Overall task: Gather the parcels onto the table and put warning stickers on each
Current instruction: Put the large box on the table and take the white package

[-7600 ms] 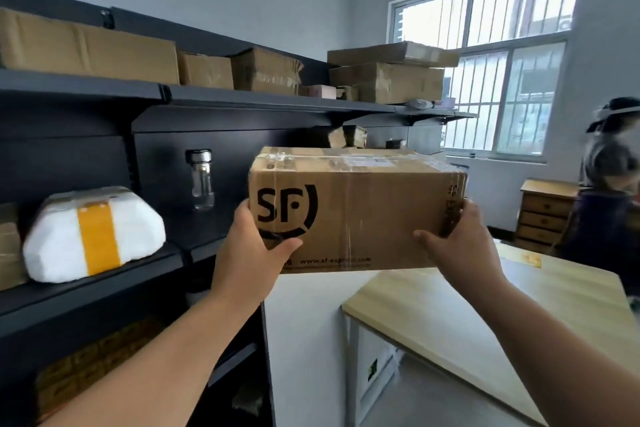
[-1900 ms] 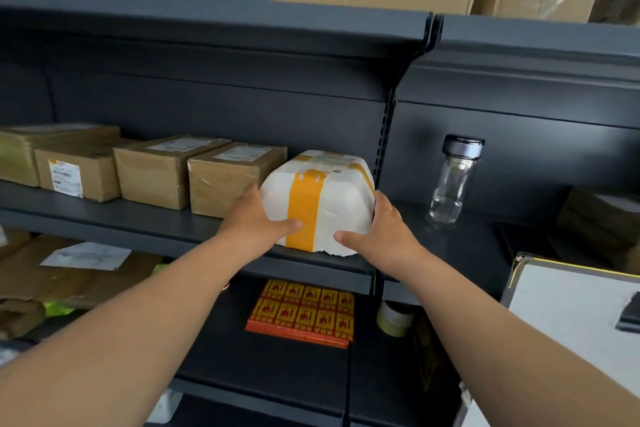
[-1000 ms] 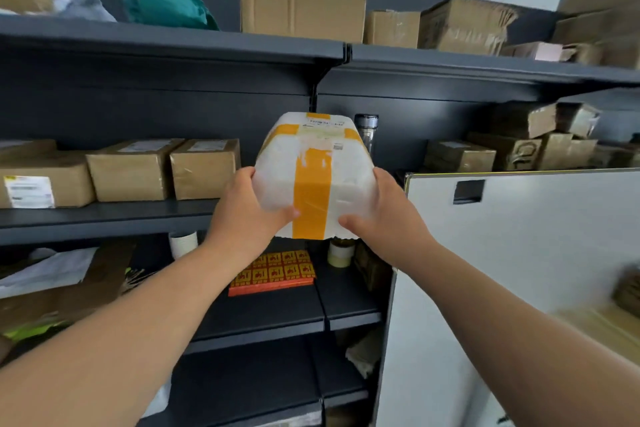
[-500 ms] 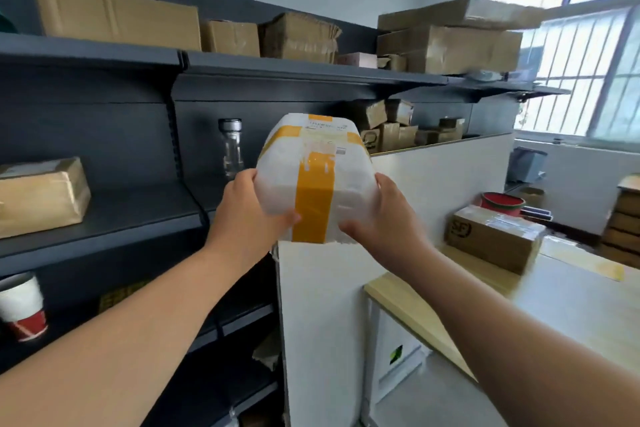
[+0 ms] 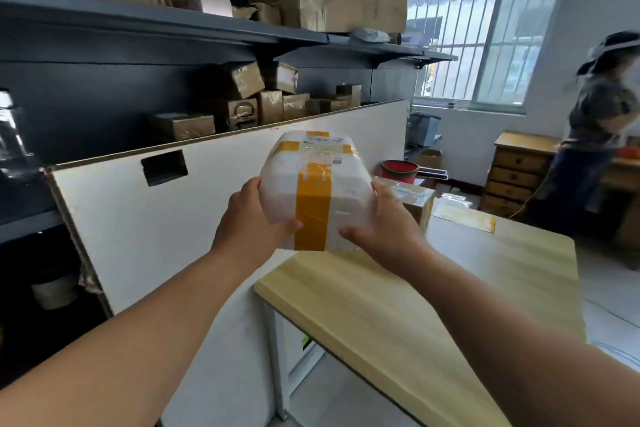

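Hands, left hand (image 5: 249, 218) and right hand (image 5: 384, 225) level with each other, clasp the white foam parcel banded in yellow tape (image 5: 317, 191) by its two sides, aloft, with the pale wooden worktop (image 5: 415, 305) lying below and rightward.

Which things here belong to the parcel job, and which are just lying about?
Job: white foam parcel gripped by left hand and right hand; cardboard box on table; shelf parcels.
Lying about: red bucket; glass jar; drawer chest.
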### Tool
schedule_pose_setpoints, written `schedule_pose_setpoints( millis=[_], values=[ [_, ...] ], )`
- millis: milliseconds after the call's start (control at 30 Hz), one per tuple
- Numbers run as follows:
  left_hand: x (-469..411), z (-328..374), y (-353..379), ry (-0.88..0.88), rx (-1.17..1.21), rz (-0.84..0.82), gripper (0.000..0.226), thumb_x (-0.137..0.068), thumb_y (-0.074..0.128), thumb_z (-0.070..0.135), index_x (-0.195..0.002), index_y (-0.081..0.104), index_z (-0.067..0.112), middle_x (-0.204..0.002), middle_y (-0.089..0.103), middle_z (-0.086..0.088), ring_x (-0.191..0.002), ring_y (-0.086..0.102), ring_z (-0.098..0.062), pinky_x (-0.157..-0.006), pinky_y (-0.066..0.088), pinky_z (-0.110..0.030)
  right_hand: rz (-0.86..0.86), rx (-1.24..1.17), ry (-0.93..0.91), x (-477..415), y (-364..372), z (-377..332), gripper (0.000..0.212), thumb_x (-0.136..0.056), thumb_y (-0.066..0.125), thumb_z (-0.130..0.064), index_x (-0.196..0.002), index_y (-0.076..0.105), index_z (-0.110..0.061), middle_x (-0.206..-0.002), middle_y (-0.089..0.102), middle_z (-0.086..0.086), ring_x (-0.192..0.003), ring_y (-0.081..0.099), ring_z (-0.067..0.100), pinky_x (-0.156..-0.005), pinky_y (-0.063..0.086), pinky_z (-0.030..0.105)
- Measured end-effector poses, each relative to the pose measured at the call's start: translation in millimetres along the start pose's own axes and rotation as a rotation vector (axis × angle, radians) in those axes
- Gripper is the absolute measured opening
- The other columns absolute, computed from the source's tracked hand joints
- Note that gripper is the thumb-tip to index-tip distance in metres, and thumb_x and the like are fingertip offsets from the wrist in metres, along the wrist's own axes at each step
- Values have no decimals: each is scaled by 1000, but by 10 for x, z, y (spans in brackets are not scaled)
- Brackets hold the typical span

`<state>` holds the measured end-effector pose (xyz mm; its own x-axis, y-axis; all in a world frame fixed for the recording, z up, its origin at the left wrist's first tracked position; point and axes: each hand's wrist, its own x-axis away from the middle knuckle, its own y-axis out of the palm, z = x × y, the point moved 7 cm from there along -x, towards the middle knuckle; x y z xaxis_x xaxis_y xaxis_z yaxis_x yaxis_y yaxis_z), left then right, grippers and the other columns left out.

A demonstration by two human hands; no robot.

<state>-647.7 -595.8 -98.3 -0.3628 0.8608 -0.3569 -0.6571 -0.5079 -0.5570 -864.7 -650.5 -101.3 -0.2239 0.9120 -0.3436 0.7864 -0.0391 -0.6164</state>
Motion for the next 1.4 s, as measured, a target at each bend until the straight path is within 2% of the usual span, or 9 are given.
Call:
schedule_pose_setpoints(
  millis=[233, 500, 633, 900, 1000, 1100, 1200, 1300, 1400],
  values=[
    [-403, -104, 993, -52, -35, -101, 86, -58, 82, 49, -130, 41, 27, -121, 53, 2, -104, 58, -22, -84, 54, -45, -55, -5, 118, -470, 30, 1000, 89, -64, 83, -39, -137, 34, -28, -126, 52, -1, -106, 58, 19, -84, 57, 44],
    [-926, -557, 1793, -115, -40, -229, 87, -62, 83, 46, -133, 38, 26, -123, 51, 1, -106, 56, -21, -84, 55, -44, -111, 12, 258, -930, 387, 1763, 76, -67, 82, -36, -128, 37, -30, -117, 54, -2, -99, 60, 17, -78, 59, 42],
    [-1263, -876, 2167, -150, -52, -293, 87, -64, 83, 46, -134, 37, 25, -124, 50, 0, -106, 55, -21, -85, 54, -43, -136, 51, 344, -1217, 648, 2084, 76, -71, 81, -31, -134, 38, -27, -119, 54, -3, -98, 59, 17, -78, 57, 36],
    [-2121, -1527, 2837, -223, -85, -411, 83, -70, 79, 46, -135, 34, 20, -130, 47, -3, -112, 53, -23, -89, 51, -41, -139, 116, 508, -2048, 1254, 2697, 84, -68, 83, -26, -138, 38, -33, -120, 57, -3, -103, 59, 17, -84, 56, 41],
    [-2346, -1804, 3083, -281, -88, -458, 90, -64, 81, 50, -134, 34, 19, -129, 47, -4, -112, 53, -24, -89, 51, -42, -174, 176, 535, -2286, 1506, 2943, 88, -66, 84, -28, -138, 36, -39, -121, 58, -6, -104, 60, 16, -86, 56, 43],
    [-2471, -2003, 3339, -326, -64, -522, 107, -55, 83, 56, -140, 29, 20, -133, 45, -4, -117, 51, -23, -93, 50, -41, -181, 214, 584, -2428, 1629, 3219, 79, -67, 80, -18, -131, 41, -43, -115, 60, -7, -98, 60, 16, -80, 55, 39],
    [-2460, -2047, 3633, -335, -68, -613, 113, -57, 83, 53, -146, 22, 21, -139, 35, -4, -125, 43, -23, -95, 40, -30, -175, 247, 668, -2455, 1597, 3580, 68, -69, 71, -8, -124, 47, -40, -108, 61, -4, -91, 57, 19, -72, 50, 33],
    [-2413, -2051, 3952, -405, 51, -681, 110, -63, 83, 48, -147, 18, 17, -140, 31, -6, -126, 41, -24, -100, 38, -31, -139, 241, 741, -2485, 1590, 3858, 71, -71, 70, -12, -132, 43, -33, -123, 58, 6, -109, 57, 27, -87, 50, 38],
    [-2460, -2105, 4194, -468, 97, -712, 93, -75, 75, 41, -145, 23, 13, -136, 37, -9, -119, 47, -24, -94, 42, -28, -65, 234, 824, -2552, 1600, 4035, 76, -84, 68, -23, -148, 27, -20, -146, 41, 9, -131, 42, 28, -101, 38, 37]
  ],
)
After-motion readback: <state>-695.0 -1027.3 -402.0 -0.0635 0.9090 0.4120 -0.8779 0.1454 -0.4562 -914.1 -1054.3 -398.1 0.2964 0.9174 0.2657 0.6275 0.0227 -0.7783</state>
